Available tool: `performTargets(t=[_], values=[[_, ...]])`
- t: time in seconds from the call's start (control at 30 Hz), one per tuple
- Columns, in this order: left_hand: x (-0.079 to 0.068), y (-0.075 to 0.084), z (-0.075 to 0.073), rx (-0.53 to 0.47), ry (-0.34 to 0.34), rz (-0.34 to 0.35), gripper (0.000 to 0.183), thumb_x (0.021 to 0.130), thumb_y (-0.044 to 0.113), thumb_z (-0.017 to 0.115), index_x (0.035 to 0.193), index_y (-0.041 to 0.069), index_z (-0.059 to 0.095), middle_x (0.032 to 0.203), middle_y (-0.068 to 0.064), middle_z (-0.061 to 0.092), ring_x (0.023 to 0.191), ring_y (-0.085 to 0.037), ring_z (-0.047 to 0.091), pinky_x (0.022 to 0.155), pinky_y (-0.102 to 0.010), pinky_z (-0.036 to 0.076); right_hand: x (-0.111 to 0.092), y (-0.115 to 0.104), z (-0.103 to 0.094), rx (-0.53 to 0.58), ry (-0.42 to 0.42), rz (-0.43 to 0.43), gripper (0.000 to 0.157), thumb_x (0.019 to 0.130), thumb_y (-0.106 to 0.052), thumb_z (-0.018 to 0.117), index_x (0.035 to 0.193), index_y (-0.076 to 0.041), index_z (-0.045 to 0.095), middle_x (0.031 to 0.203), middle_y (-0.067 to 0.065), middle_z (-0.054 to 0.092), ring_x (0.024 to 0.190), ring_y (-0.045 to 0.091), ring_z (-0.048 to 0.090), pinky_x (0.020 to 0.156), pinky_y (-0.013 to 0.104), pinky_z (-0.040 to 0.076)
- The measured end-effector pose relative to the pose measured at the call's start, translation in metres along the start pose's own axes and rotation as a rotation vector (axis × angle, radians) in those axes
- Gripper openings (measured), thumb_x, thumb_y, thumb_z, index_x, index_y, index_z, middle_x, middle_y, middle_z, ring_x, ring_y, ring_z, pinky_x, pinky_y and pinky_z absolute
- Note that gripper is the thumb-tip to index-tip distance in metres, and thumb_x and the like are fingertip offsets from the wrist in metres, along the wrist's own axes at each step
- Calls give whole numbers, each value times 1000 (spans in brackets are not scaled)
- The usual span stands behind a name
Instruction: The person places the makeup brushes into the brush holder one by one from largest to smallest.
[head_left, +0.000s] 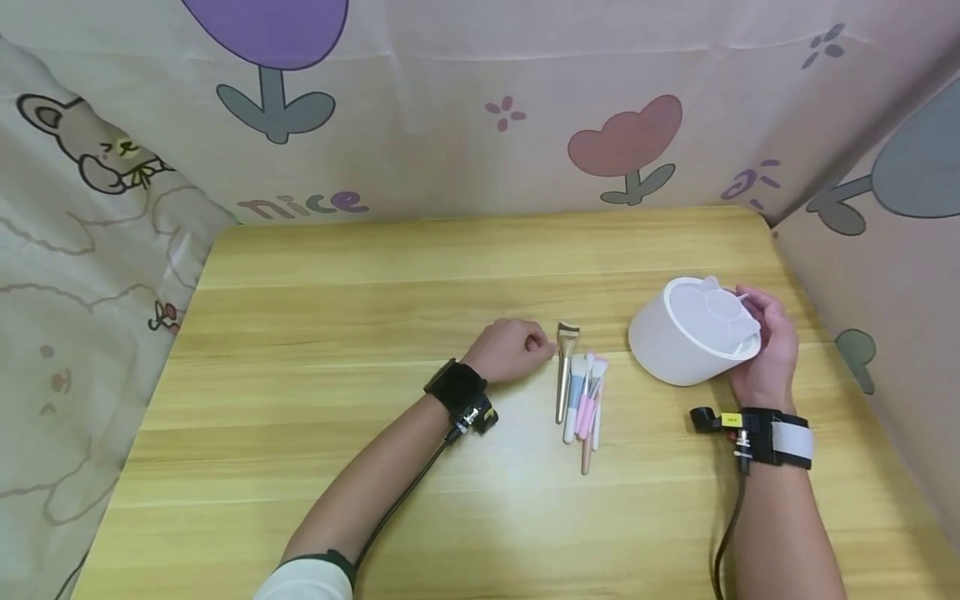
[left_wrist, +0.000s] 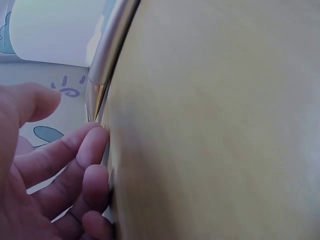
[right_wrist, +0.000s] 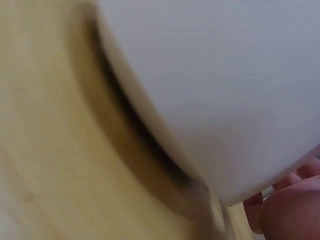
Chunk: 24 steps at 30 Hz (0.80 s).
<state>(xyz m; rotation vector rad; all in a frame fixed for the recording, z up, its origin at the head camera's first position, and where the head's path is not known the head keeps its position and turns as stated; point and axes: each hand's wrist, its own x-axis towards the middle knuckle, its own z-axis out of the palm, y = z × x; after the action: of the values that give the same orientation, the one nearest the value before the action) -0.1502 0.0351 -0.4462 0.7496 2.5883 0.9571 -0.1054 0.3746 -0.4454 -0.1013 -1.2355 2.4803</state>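
Observation:
A white round tub [head_left: 671, 340] stands at the right of the table, tilted, with a pale eared insert [head_left: 720, 315] inside its rim. My right hand [head_left: 768, 350] holds the tub by its right side, fingers round the far side and partly hidden behind it. In the right wrist view, the tub's wall [right_wrist: 215, 90] fills most of the picture. My left hand [head_left: 513, 350] rests on the table with loosely curled fingers, holding nothing. Its fingertips are right by the dark-and-gold flat head of a makeup brush [head_left: 564, 375]. Several more makeup brushes [head_left: 585, 400] lie bunched beside that one.
The wood-grain table [head_left: 315, 333] reaches back to a patterned cloth [head_left: 442, 167] hanging behind. Similar cloth hangs at both sides. A black cable [head_left: 408, 492] runs along the left forearm, another cable [head_left: 723, 533] beside the right one.

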Motion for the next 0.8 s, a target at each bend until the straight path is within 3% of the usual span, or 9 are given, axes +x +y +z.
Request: performTargets(t=[0.13, 0.27, 0.5, 0.7, 0.8], values=[[0, 3, 4, 7, 7, -28, 27, 89, 50, 59, 81, 25, 63, 72, 12, 61, 64, -6, 56, 64, -22, 44, -3, 8, 2, -120, -33, -134, 44, 91, -21, 48, 123, 9, 53, 118, 17, 57, 101, 21, 57, 78, 24, 50], [-1, 5, 7, -2, 12, -71, 32, 83, 57, 64, 77, 25, 63, 68, 12, 60, 60, -8, 55, 60, -24, 44, -2, 15, 4, -172, -84, -192, 52, 90, -25, 49, 126, 11, 49, 117, 17, 56, 99, 20, 57, 79, 24, 50], [0, 10, 9, 32, 20, -130, 37, 77, 60, 69, 69, 25, 62, 61, 10, 58, 53, -10, 52, 51, -24, 42, -7, 22, -1, -40, -58, -128, 53, 81, -25, 57, 122, 8, 55, 109, 15, 63, 93, 21, 60, 77, 27, 49], [6, 14, 12, 27, 54, -167, 51, 75, 65, 67, 55, 19, 55, 47, 10, 41, 44, -8, 40, 40, -21, 27, -9, 24, -5, -34, -10, -86, 58, 72, -30, 62, 120, 3, 57, 107, 13, 65, 92, 19, 60, 78, 27, 47], [8, 15, 15, 15, 61, -166, 55, 74, 65, 68, 51, 17, 52, 45, 11, 35, 41, -7, 35, 39, -21, 21, -9, 26, -5, -49, 5, -76, 57, 73, -30, 62, 120, 1, 56, 109, 13, 64, 94, 19, 59, 80, 27, 46]])
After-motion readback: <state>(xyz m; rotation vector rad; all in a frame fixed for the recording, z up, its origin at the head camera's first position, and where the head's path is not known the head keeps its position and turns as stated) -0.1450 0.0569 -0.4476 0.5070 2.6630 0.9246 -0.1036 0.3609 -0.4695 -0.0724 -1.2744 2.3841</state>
